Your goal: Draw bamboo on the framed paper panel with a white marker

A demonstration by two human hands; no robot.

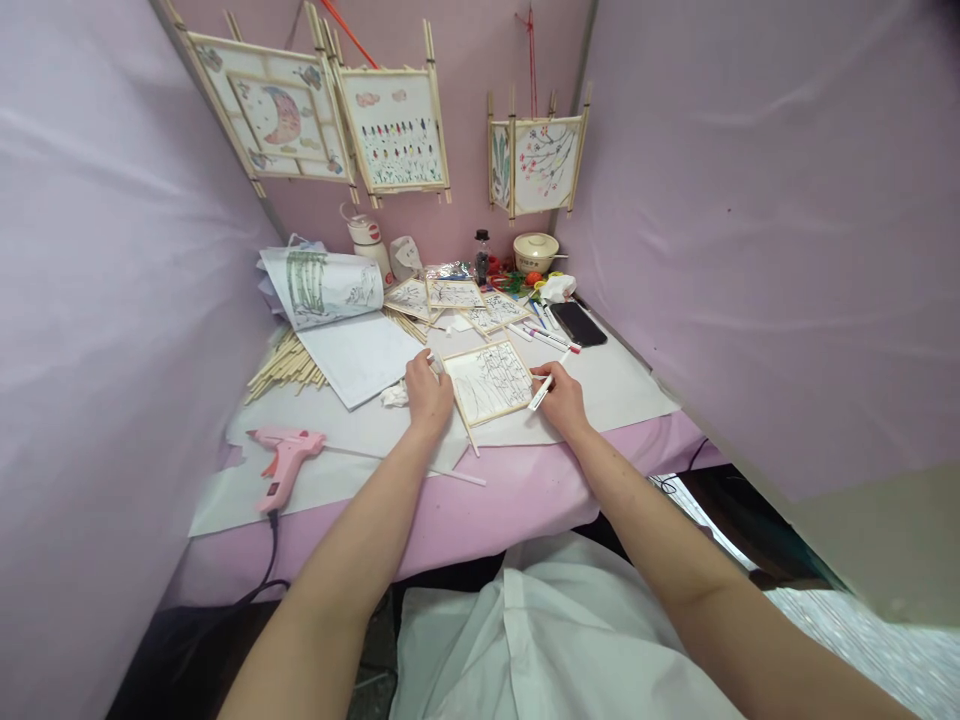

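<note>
A wooden-framed panel (491, 382) with a dark line drawing on white lies flat on the table before me. At its right edge is my right hand (564, 402), closed around a white marker pen (540, 394) that slants across the fingers. My left hand (429, 392) rests at the panel's left side with its fingers curled. Something small and white shows at those fingers, too small to name. A thin wooden stick (471, 438) pokes out below the panel's lower left. Crumpled white tissue (394, 393) lies just left of my left hand.
A pink glue gun (289, 455) with a glue stick and cord lies at front left. Behind it are bundled wooden sticks (289, 368) and paper sheets (349, 355). More drawn panels (455, 293), a phone (578, 324), a lidded bowl (535, 252) and hanging lanterns (551, 165) stand farther back.
</note>
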